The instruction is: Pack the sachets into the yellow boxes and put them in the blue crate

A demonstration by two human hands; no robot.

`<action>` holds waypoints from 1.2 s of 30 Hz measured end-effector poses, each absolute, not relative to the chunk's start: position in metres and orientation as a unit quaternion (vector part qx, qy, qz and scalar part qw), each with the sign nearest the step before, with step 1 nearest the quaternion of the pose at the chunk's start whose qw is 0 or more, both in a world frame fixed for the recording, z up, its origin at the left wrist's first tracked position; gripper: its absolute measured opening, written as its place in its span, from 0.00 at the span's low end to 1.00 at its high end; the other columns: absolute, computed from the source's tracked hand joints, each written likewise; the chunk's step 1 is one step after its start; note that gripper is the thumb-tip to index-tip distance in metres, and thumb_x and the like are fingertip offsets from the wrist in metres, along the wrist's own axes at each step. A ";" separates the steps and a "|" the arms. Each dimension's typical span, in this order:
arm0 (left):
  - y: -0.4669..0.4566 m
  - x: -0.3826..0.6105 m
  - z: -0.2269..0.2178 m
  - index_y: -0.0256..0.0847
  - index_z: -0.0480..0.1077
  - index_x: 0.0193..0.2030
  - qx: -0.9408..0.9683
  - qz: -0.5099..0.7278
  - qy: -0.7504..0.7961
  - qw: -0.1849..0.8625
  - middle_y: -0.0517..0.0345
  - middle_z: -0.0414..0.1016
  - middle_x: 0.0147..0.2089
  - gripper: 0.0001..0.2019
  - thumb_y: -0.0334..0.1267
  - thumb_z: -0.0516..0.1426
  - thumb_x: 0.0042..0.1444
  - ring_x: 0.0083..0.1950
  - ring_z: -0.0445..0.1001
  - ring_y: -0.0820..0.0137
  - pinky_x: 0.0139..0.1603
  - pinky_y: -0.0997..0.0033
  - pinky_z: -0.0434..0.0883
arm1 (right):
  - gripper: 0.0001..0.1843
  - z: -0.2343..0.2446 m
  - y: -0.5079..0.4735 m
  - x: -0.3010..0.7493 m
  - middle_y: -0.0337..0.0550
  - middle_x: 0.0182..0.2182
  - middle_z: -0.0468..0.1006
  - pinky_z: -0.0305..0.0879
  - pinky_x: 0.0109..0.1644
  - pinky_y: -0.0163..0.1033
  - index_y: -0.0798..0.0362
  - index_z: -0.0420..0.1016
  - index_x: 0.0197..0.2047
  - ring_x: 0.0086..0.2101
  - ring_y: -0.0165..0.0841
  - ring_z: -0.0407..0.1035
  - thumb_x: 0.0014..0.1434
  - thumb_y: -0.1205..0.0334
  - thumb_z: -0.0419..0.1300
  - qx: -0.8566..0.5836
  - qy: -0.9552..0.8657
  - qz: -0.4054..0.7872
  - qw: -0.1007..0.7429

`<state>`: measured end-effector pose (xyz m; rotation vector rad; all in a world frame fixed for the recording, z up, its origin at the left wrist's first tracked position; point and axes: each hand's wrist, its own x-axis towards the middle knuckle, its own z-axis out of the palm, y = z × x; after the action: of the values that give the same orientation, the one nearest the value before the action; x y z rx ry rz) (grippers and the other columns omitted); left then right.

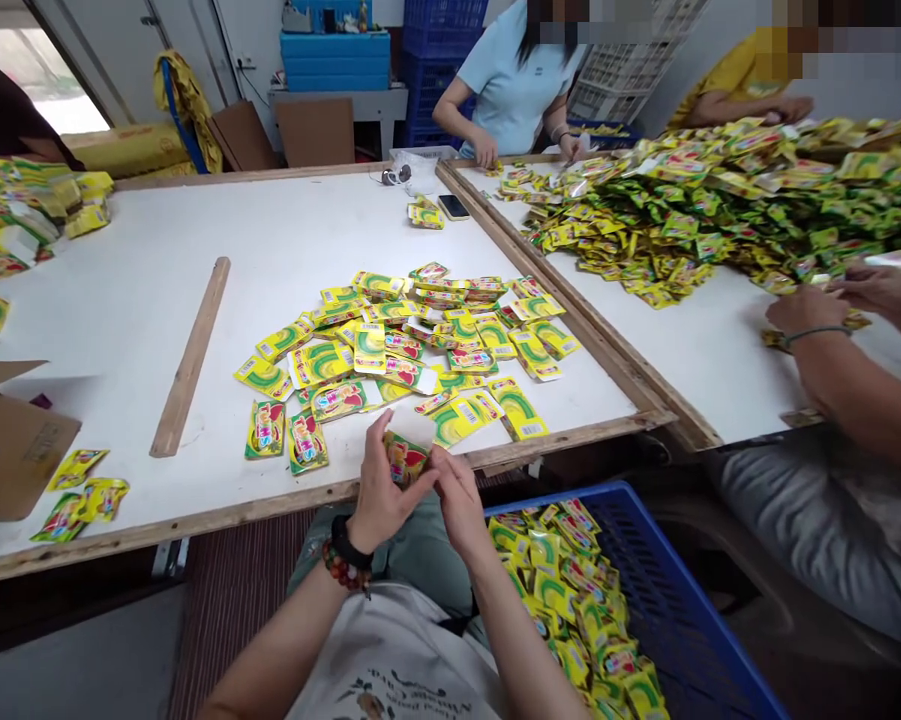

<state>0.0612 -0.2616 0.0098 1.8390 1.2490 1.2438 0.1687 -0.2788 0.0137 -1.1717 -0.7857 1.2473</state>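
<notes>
My left hand (pixel 379 490) and my right hand (pixel 457 495) meet just below the table's front edge, both closed on one small yellow and green sachet (pixel 405 458). A bead bracelet and a dark band sit on my left wrist. Right above my hands a loose spread of the same sachets (pixel 412 345) lies on the white table (pixel 150 270). At my right knee a blue crate (pixel 645 580) holds several more sachets.
A wooden stick (pixel 191 355) lies left of the spread, a cardboard box (pixel 7 445) at the left edge with loose sachets (pixel 79 490) beside it. A phone (pixel 454 207) lies at the back. A second table (pixel 690 340) bears a big sachet heap; other people work around it.
</notes>
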 end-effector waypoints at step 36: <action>-0.255 0.066 0.001 0.38 0.56 0.56 0.705 0.432 0.478 0.297 0.44 0.74 0.46 0.25 0.41 0.56 0.52 0.44 0.76 0.56 0.39 0.57 0.74 | 0.21 0.050 -0.275 0.170 0.43 0.44 0.82 0.71 0.50 0.45 0.45 0.73 0.57 0.39 0.40 0.77 0.60 0.59 0.59 -0.548 -0.615 0.336 0.456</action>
<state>0.0655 -0.2549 0.0005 1.8733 1.2700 1.1497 0.1702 -0.2750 0.0504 -1.3510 -1.5172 0.8278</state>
